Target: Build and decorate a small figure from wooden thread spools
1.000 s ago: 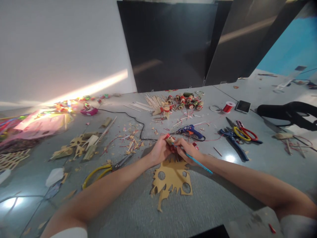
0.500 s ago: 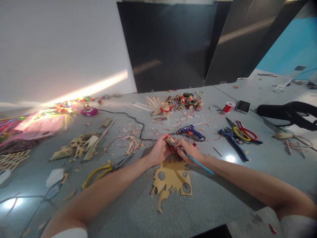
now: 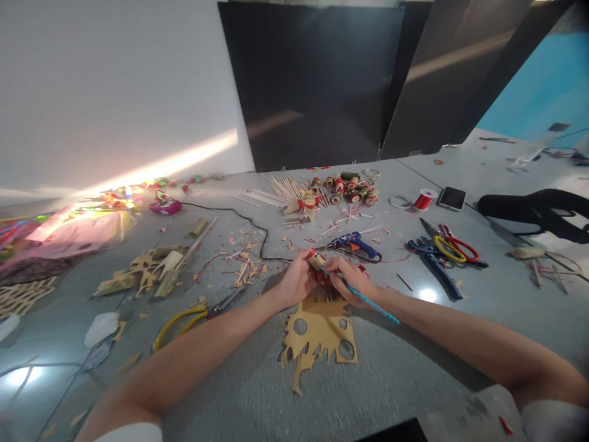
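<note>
- The person's left hand (image 3: 294, 285) has its fingers closed around a small beige cylindrical piece with a red end (image 3: 315, 258), held above the bench (image 3: 221, 380) near its middle.
- The person's right hand (image 3: 350, 283) has its fingers pinched about a thin light-blue stick-shaped tool (image 3: 375, 307), slanted, its far end pointing down to the right.
- The tool's other end is at the cylindrical piece; whether it touches is too small to confirm.
- Directly below the hands lies a tan flat sheet with jagged edges and round cut-outs (image 3: 319, 325).
- Just beyond the right hand lies a dark-blue glue gun with an orange trigger (image 3: 356, 244), on its side.
- Left of the hands, yellow-handled metal scissors (image 3: 181, 319) lie partly behind the left forearm, near scattered tan and red scraps (image 3: 246, 270).
- Farther back stand and lie red-banded cylindrical pieces (image 3: 354, 196) in a cluster, beside a fan of thin pale wooden sticks (image 3: 286, 187).
- To the right are a spool of red thread (image 3: 424, 199), a dark rectangular device with a pale edge (image 3: 452, 198), blue-handled cutters (image 3: 437, 272), and scissors with yellow and red handles (image 3: 448, 248).
</note>
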Demonstrator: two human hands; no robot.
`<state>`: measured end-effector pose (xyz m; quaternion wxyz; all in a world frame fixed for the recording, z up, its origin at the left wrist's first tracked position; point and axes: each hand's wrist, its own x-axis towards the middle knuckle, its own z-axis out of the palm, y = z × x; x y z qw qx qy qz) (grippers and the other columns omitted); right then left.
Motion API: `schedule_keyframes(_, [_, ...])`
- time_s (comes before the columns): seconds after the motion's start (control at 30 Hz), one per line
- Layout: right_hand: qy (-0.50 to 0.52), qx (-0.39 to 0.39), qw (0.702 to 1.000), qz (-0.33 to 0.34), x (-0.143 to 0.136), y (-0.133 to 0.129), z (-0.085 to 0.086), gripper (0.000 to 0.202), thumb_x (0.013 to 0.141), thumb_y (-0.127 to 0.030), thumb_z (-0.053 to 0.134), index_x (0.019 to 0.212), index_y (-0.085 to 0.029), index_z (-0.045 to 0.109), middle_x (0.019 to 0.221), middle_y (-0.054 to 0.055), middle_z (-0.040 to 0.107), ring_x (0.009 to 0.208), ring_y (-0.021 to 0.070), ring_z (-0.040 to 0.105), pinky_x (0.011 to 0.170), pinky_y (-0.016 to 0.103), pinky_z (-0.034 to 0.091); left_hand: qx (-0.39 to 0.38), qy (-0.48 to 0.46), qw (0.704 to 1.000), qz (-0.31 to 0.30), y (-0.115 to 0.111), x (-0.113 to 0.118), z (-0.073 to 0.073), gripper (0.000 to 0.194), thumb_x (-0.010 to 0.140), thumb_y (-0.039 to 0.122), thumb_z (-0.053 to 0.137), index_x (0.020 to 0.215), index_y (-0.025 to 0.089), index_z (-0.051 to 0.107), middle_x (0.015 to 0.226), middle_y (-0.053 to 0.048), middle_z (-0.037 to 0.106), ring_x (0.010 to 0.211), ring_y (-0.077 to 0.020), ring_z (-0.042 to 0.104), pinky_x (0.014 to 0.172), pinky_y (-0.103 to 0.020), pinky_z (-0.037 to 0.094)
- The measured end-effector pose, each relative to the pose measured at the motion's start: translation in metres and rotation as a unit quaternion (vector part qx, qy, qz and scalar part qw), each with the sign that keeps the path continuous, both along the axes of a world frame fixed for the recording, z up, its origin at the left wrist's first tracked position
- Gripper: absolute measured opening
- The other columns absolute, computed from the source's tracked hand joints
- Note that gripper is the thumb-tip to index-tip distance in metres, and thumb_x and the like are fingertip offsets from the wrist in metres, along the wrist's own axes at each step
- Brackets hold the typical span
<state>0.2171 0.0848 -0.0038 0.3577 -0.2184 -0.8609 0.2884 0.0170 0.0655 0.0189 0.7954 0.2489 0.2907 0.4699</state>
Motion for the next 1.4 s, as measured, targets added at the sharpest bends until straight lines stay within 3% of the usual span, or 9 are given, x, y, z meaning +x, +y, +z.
schedule_keyframes(0.4, [0.032,-0.03,0.999,-0.011,-0.003,-0.0002,-0.0021,0.012,0.114,-0.031,0.043,0.12,-0.025,0.05,0.107,0.008,0.072,0.087,0.0185,0.072,0.081,0.034,0.061,-0.007,-0.008,1.0,0.002,-0.001,0.0011,0.0032,0.028,0.097,0.039,0.054,0.094,0.016,0.069,0.08,-0.008,0.068,0.066,-0.0194,0.06,0.064,-0.031,0.05])
schedule_keyframes(1.4, [-0.019,-0.014,1.0,0.008,-0.0009,0.0008,-0.0014,0.008,0.112,-0.026,0.043,0.118,-0.026,0.049,0.11,0.008,0.069,0.093,0.0201,0.07,0.084,0.035,0.059,0.009,-0.002,1.0,-0.004,0.0007,-0.0007,-0.0024,0.031,0.098,0.042,0.053,0.091,0.016,0.069,0.077,-0.006,0.064,0.068,-0.0188,0.059,0.065,-0.03,0.051])
